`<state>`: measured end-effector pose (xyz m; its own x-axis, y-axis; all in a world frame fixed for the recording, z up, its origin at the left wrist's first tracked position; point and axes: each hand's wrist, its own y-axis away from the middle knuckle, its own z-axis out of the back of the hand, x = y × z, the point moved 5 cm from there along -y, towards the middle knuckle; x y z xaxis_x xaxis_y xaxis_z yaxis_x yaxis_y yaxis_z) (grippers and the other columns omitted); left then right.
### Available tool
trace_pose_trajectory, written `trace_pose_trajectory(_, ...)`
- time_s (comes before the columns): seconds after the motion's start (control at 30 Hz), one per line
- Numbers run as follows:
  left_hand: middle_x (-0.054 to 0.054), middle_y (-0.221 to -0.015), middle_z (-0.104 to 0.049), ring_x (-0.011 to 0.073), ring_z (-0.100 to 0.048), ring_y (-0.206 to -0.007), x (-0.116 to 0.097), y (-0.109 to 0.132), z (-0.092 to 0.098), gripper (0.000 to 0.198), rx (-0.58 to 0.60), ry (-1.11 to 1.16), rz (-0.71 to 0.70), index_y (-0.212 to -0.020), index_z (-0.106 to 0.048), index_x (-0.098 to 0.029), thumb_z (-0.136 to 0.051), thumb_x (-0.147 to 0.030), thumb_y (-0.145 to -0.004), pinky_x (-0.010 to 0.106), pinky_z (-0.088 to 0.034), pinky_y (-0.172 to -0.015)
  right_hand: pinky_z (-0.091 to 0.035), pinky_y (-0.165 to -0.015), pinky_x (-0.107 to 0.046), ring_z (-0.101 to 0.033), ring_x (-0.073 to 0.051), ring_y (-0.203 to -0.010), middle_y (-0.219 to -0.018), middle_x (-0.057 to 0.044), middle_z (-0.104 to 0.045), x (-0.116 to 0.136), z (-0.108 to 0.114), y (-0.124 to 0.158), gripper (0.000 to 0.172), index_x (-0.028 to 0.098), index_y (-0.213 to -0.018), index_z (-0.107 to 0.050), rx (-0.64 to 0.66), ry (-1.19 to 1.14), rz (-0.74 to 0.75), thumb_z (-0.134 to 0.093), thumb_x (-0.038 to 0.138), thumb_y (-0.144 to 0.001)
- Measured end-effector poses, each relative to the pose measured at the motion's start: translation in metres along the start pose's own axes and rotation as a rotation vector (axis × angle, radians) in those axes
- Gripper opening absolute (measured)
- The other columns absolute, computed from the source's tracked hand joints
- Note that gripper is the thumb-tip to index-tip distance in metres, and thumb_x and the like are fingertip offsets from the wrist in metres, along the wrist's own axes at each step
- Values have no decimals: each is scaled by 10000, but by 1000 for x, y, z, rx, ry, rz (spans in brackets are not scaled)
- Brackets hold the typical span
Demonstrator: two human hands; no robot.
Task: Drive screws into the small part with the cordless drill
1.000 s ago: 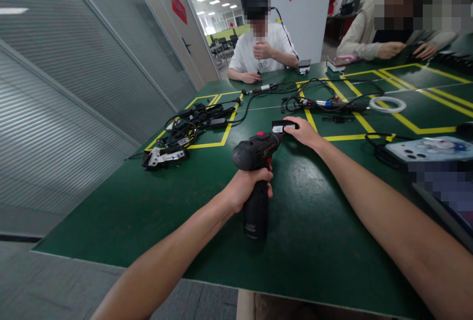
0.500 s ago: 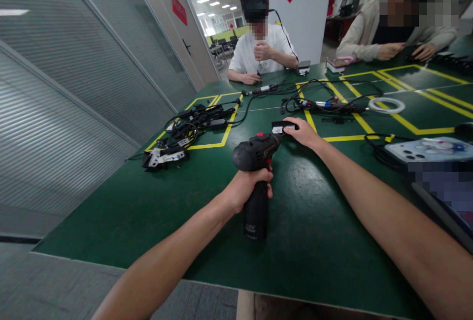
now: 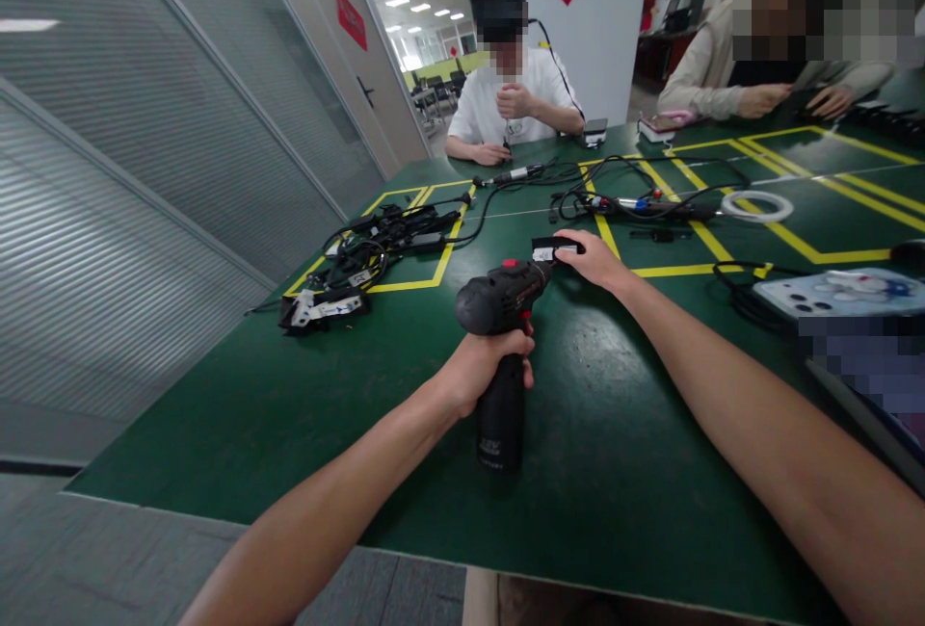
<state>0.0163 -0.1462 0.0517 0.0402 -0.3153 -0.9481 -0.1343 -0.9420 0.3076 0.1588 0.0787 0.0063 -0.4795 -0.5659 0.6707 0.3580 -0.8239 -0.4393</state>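
Note:
A black cordless drill (image 3: 500, 395) stands upright near the middle of the green table (image 3: 289, 414), its chuck pointing away and to the right. Wrapped round its grip is my left hand (image 3: 491, 366). My right hand (image 3: 593, 258) holds a small black block with a white label (image 3: 545, 252) just beyond the chuck. The drill's front end meets or nearly meets this block; the exact contact is too small to tell.
Black cables (image 3: 405, 231) are heaped at the left, beside a black and silver part (image 3: 322, 308). Tools with cords (image 3: 636, 207), a white ring (image 3: 756, 206) and a phone (image 3: 845, 291) lie to the right. Two people (image 3: 516, 106) sit across the table.

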Motion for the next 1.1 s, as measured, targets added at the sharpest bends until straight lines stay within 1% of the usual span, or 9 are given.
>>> trace_pose_trajectory(0.33,-8,-552,-536,113,-534,-472,0,0,1,157,3,-8,-8,-844,-520,-156,-566,-222,-710,221,-396,-498,-443,-879,-343,-599,-229,-982,-1125,-68,-646,1,0,0,425,212,-1187,-636,11,23,0,-570,325,-782)
trace_pose_trajectory(0.53,-10,-600,-540,108,-540,-479,-1,0,1,165,4,5,-23,-843,-529,-154,-574,-228,-703,221,-397,-499,-439,-884,-340,-595,-220,-978,-1119,-63,-645,2,1,1,420,216,-1185,-636,8,27,-4,-569,330,-786)
trace_pose_trajectory(0.93,-8,-572,-544,110,-538,-476,-2,1,0,175,13,-5,-24,-843,-535,-149,-578,-234,-696,221,-396,-501,-441,-892,-347,-596,-222,-986,-1138,-54,-647,1,0,1,422,228,-1189,-637,3,8,-15,-582,318,-780)
trace_pose_trajectory(1.1,-6,-676,-549,100,-554,-487,-2,1,0,244,15,23,-36,-912,-537,-145,-605,-236,-695,216,-388,-489,-445,-883,-341,-597,-223,-994,-1139,-62,-648,-1,-1,0,429,213,-1195,-632,6,8,5,-579,332,-787)
